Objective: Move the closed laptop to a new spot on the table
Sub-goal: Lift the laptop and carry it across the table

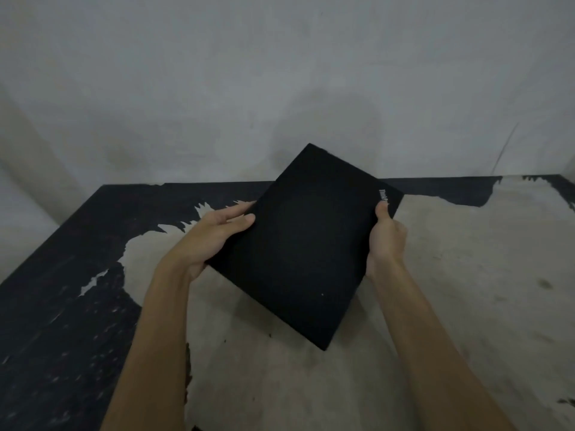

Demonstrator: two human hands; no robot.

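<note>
Mid-carry: closed laptop (306, 244) lifted, tilted above the worn desk (466, 259), left hand (214, 236) and right hand (385, 241) gripping opposite edges; setting down still left.

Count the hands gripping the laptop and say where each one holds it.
2. The left hand grips the closed laptop at its left edge; the right hand grips the right edge near the logo corner. Fingers under the laptop are hidden.
</note>
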